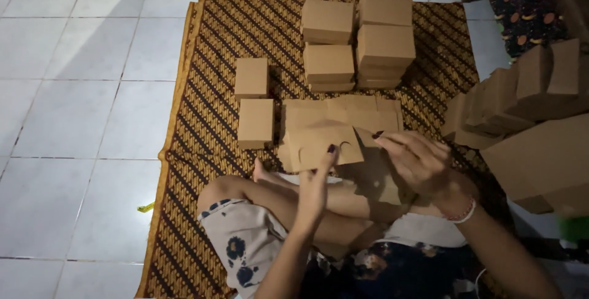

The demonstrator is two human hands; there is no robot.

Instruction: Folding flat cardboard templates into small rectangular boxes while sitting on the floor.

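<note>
Both hands folding a flat brown cardboard box blank (323, 141) over crossed legs, sitting on a brown-and-gold patterned cloth mat (202, 115).

The left hand (314, 182) is pressing the blank's lower edge from below, grip closed on the card with one dark-nailed fingertip on its face; the right hand (420, 163) is pinching a flap at the blank's right end, grip closed on it. Just beyond both grips a loose pile of flat brown cardboard blanks (362, 112) is lying on the mat. Further ahead are sitting stacks of folded brown cardboard boxes (359, 41); ahead-left of the left grip, two single closed brown boxes (253, 99). Right of the right grip, a leaning row of brown boxes (521, 96). White floor tiles (73, 90) are surrounding the mat.
</note>
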